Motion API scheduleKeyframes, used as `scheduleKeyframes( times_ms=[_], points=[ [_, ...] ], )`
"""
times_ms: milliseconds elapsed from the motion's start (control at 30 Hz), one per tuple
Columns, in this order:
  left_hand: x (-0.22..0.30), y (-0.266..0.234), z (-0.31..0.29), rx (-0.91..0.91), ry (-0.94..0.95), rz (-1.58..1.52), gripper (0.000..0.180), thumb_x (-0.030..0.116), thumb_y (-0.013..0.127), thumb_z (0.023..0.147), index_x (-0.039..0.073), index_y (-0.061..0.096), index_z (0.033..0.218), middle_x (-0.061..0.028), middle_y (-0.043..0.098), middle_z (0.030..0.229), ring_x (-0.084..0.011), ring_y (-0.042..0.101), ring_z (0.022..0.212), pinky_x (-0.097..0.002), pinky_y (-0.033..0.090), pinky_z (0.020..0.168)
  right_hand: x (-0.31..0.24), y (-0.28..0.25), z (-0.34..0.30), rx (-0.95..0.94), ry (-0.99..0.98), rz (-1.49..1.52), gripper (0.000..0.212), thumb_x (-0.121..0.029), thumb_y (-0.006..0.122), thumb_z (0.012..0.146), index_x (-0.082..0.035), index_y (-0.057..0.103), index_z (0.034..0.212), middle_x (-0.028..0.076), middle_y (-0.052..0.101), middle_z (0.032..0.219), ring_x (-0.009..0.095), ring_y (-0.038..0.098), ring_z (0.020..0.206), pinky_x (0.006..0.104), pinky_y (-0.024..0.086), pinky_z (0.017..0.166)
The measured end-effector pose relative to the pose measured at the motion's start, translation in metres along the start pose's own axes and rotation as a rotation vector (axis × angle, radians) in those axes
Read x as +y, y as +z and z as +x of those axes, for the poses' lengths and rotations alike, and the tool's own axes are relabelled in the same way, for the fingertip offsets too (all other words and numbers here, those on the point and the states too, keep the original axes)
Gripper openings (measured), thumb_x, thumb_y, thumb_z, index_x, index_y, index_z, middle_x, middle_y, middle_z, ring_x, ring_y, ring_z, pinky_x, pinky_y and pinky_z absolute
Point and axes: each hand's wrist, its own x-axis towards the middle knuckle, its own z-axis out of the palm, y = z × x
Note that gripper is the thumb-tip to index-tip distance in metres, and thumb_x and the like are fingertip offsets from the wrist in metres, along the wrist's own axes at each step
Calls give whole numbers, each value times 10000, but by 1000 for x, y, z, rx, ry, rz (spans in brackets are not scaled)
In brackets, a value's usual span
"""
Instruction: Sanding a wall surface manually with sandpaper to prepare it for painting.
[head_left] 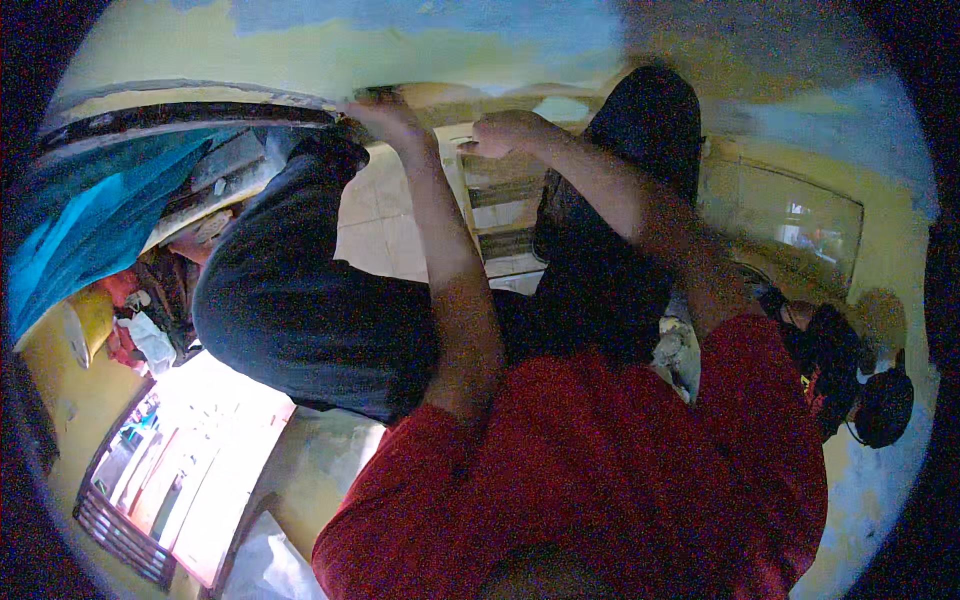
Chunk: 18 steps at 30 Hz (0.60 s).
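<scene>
My left hand [382, 115] is raised at the far side, at the end of a long dark curved bar [190, 118]. A small dark piece [376, 94] shows at its fingers, too blurred to name. To its right, my right hand [505, 133] is closed, the fingers curled in. It is above a pale slatted frame [503, 218] that looks like a ladder or rack. Whatever lies inside the right fist, if anything, is hidden. The hands are apart from each other. My dark-trousered legs [330, 300] are bent on either side of the frame.
A blue cloth [100, 225] hangs at the left, with bundled clothes [150, 340] under it. Bright light comes through an opening [200, 450] at the lower left. A glossy framed panel [800, 222] and dark hanging things [850, 385] are along the right wall.
</scene>
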Motion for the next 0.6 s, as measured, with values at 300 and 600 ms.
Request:
scheduleKeyframes(
  times_ms=[300,600],
  points=[
    [62,74,-39,189,347,472,489,314,302,1157,-117,529,1202,-128,591,1224,-244,493,1086,-386,421,1011,3,3,-5,21,-50,50,786,-652,383,1036,44,745,976,265,742,1027,417,711,965,550,551,921],
    [149,96,-46,80,362,287,669,535,325,1133,-83,537,1276,-141,568,1210,-233,507,1113,-358,396,1032,-9,-8,-24,-19,-44,-35,803,-661,393,1034,60,736,949,265,741,941,424,722,882,550,565,867]
  ],
)
